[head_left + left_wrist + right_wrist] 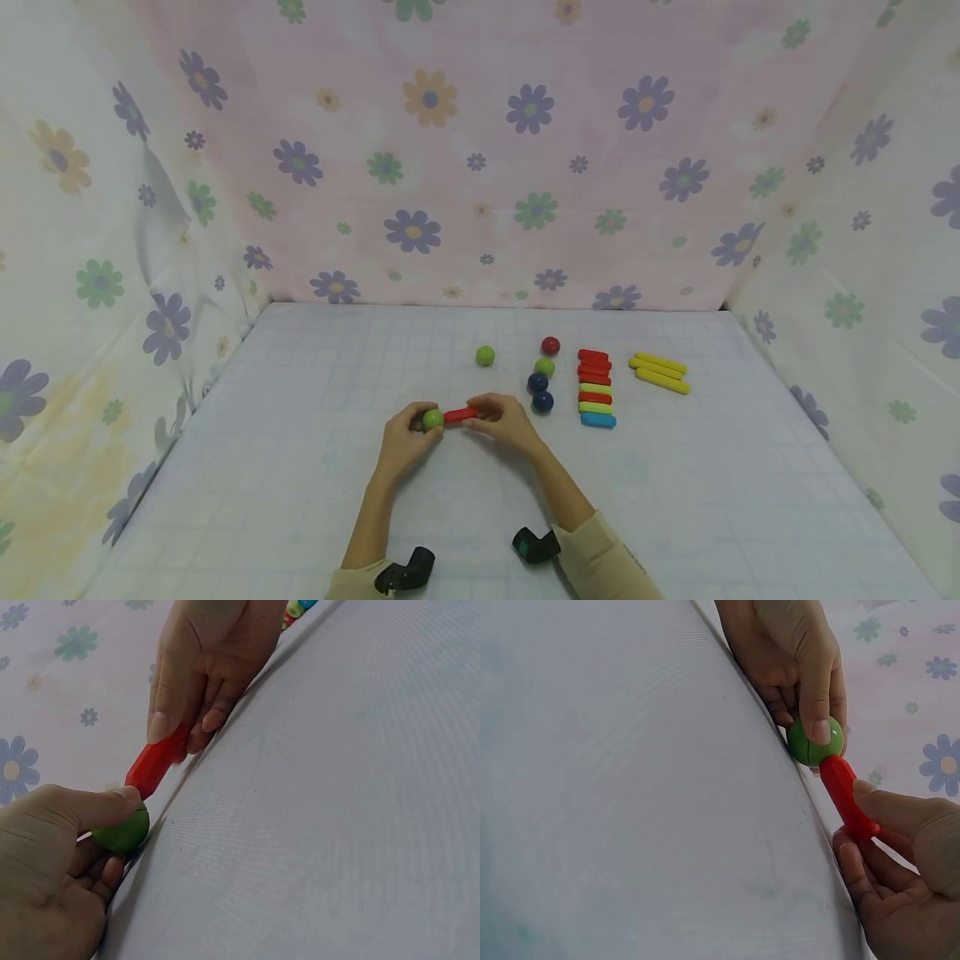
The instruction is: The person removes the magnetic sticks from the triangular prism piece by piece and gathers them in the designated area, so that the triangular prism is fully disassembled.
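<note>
A green ball (432,419) is pinched between the thumb and fingers of my left hand (405,443). My right hand (507,423) grips a red stick (460,414) by its right end. The stick's other end meets the ball, as the right wrist view shows with the red stick (844,791) against the green ball (810,741). Whether the stick is fixed into the ball or only touching, I cannot tell. In the left wrist view my fingers partly cover the green ball (124,829).
Behind the hands lies a lone green ball (485,356). To the right are a red ball (551,346), another green ball (544,367) and two dark blue balls (537,382). Farther right come a column of coloured sticks (595,388) and several yellow sticks (662,381).
</note>
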A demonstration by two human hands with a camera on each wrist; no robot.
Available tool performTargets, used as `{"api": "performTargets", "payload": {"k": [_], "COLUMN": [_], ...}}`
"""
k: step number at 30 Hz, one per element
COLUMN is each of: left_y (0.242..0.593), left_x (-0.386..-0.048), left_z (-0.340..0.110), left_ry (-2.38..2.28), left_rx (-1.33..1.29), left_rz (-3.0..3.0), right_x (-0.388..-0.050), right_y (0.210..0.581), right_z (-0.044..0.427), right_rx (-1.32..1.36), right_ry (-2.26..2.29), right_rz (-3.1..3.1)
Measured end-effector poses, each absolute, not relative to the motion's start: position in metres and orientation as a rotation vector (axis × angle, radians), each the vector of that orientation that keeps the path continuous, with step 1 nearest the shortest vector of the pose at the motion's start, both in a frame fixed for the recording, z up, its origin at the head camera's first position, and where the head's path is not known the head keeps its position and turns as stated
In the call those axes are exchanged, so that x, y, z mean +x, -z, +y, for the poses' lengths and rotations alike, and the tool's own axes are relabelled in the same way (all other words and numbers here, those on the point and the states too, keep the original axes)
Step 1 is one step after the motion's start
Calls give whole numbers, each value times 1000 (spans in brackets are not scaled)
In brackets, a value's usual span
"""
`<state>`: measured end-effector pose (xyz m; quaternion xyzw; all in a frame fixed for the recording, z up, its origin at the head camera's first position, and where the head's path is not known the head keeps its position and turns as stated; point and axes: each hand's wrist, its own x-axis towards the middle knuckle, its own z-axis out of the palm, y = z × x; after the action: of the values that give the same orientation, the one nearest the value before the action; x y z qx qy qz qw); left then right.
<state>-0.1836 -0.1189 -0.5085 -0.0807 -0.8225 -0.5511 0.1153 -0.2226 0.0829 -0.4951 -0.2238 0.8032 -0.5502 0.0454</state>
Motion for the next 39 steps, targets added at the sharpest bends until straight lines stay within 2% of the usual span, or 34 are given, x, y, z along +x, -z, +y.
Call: {"api": "performTargets", "payload": {"k": [15, 20, 25, 33, 39], "left_y": [513, 512, 512, 512, 511], "left_x": [-183, -183, -182, -183, -183], "left_z": [-116, -115, -115, -115, -115], "left_ry": [1609, 1615, 1606, 1599, 1599], "left_rx": [-241, -224, -220, -238, -229], "left_rz": [-2401, -2414, -2423, -2407, -2418], "right_x": [-217, -210, -216, -214, -212], "right_y": [501, 487, 502, 501, 500], "right_z": [76, 74, 74, 73, 70], "right_rx": [-592, -570, -535, -558, -475], "right_ry": [1744, 1762, 1771, 1791, 1742], "right_rz": [2486, 2465, 2476, 2517, 2629]}}
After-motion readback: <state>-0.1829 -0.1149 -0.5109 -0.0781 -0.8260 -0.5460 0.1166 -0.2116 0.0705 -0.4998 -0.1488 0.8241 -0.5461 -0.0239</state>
